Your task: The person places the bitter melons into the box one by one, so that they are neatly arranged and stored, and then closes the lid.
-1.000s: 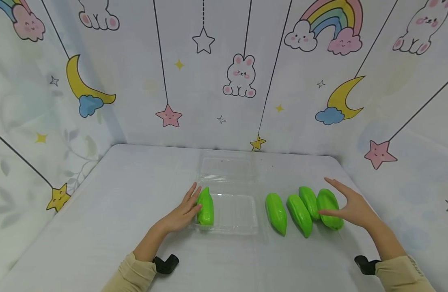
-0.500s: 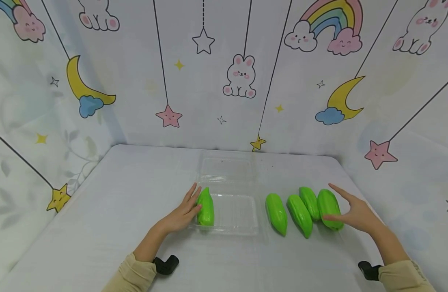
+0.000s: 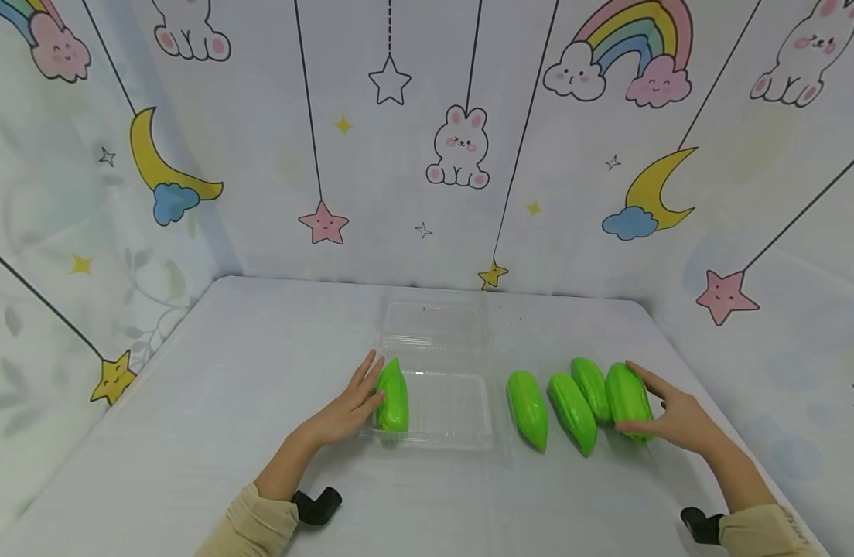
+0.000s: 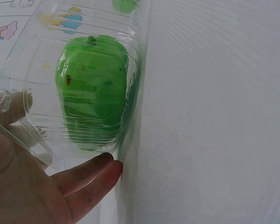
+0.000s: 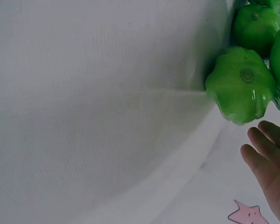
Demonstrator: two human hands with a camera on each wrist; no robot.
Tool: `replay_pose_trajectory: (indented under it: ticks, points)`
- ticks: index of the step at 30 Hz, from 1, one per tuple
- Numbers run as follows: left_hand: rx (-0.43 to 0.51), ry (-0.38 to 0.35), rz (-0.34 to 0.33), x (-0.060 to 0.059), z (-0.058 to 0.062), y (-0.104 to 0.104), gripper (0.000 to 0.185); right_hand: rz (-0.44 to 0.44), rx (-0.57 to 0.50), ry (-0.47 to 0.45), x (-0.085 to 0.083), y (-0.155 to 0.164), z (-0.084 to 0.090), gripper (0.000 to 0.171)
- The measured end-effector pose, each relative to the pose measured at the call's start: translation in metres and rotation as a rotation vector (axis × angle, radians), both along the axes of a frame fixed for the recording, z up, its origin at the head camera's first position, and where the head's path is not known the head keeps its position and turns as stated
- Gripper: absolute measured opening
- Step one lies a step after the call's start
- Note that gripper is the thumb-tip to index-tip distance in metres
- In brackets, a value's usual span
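Note:
A clear plastic clamshell box [image 3: 444, 442] lies with its lid folded back. One green ribbed fruit, like an unripe papaya [image 3: 395, 406], lies along its left side. My left hand [image 3: 345, 411] rests at the box's left wall, its fingers [image 4: 94, 190] fairly straight outside the plastic. On the right, my right hand [image 3: 681, 422] spreads thumb and forefinger around the rightmost green fruit [image 3: 627, 393]. The right wrist view shows that fruit's lobed end [image 5: 242, 86] just above three extended fingers [image 5: 254, 161]; the thumb is out of that view.
Several similar fruits lie right of the box: one alone [image 3: 527, 410], one beside it [image 3: 572, 414] and one farther back [image 3: 589, 387]. The lid [image 3: 430, 319] lies behind the box on the white tabletop [image 3: 274, 340]. A cartoon-printed backdrop [image 3: 260, 139] rises behind the table.
My right hand has lowered over the rightmost fruit, and its thumb and forefinger have come in closer to it. The left hand and the box stay in place.

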State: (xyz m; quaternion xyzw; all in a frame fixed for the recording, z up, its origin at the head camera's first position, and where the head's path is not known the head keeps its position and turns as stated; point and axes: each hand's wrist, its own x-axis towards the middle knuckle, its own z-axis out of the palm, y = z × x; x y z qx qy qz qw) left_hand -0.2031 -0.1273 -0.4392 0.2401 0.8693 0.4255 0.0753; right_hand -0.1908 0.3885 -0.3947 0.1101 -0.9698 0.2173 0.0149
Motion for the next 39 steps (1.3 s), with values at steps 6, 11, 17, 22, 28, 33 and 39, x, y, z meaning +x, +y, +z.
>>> replay_pose_trajectory:
  ticks: [6, 11, 17, 22, 28, 33, 39]
  points:
    - [-0.007, 0.002, -0.002, 0.0000, -0.0015, 0.0000, 0.060, 0.007, -0.025, -0.008, 0.0026, -0.0033, -0.0009, 0.104]
    - [-0.015, 0.004, 0.002, -0.0003, -0.0004, -0.0004, 0.060, 0.001, -0.030, -0.003, 0.0030, -0.0054, -0.0006, 0.104]
    - [-0.007, -0.004, -0.004, 0.0001, 0.0010, -0.0008, 0.060, -0.001, -0.034, -0.009, 0.0013, -0.0030, -0.0032, 0.104]
    - [-0.004, 0.001, -0.004, -0.0002, -0.0002, -0.0008, 0.059, -0.003, -0.031, -0.008, -0.0010, -0.0001, -0.0046, 0.104]
    - [-0.002, 0.002, -0.005, -0.0006, -0.0012, -0.0009, 0.059, 0.000, -0.039, -0.002, -0.0009, -0.0015, -0.0038, 0.104]
    - [-0.007, 0.003, -0.007, -0.0008, -0.0014, -0.0011, 0.060, -0.004, -0.048, 0.009, -0.0017, -0.0035, -0.0012, 0.104]
    - [-0.009, 0.001, -0.005, -0.0002, 0.0000, -0.0013, 0.060, -0.013, -0.075, 0.007, -0.0040, -0.0052, 0.0045, 0.104]
